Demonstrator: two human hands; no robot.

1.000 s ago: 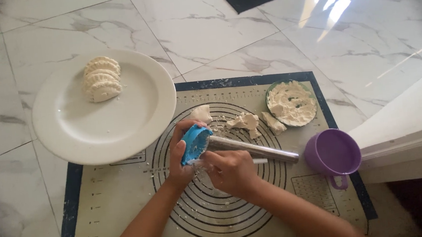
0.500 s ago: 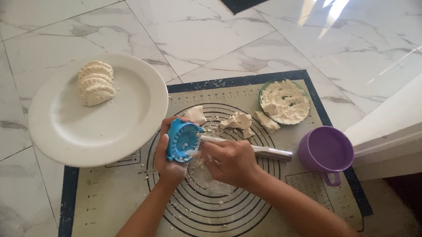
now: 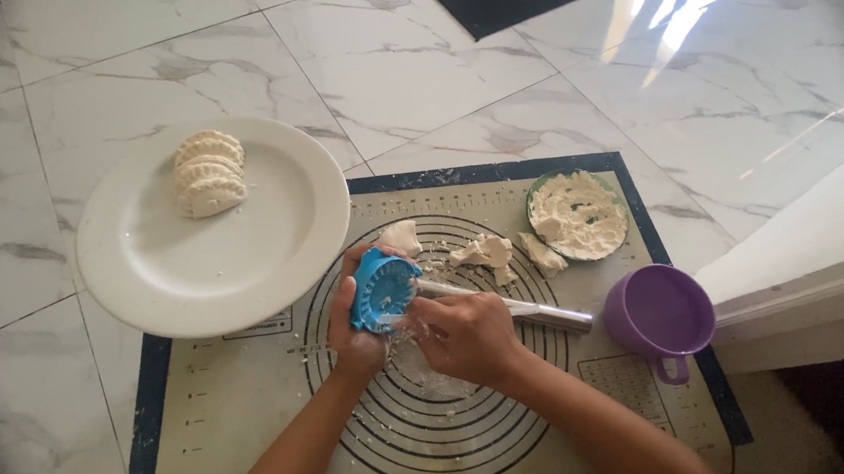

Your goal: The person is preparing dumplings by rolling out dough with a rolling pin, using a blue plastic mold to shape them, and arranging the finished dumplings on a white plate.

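My left hand (image 3: 357,330) grips a blue round dumpling press (image 3: 382,288), held closed and tilted up over the baking mat (image 3: 247,431). My right hand (image 3: 465,336) pinches at the press's lower edge, where a thin scrap of dough (image 3: 413,353) hangs down onto the mat's circles. A metal rolling pin (image 3: 533,309) lies just behind my right hand. Torn dough pieces (image 3: 489,253) lie beyond the press.
A white plate (image 3: 272,249) at the left holds several shaped dumplings (image 3: 207,174). A small green bowl of filling (image 3: 578,215) sits at the mat's far right. A purple cup (image 3: 659,317) stands at the right edge. A white surface (image 3: 825,255) lies further right.
The press has stayed in my left hand. My right hand has moved from the rolling pin's side to the press's rim, pulling dough away from it. The view shifted slightly.
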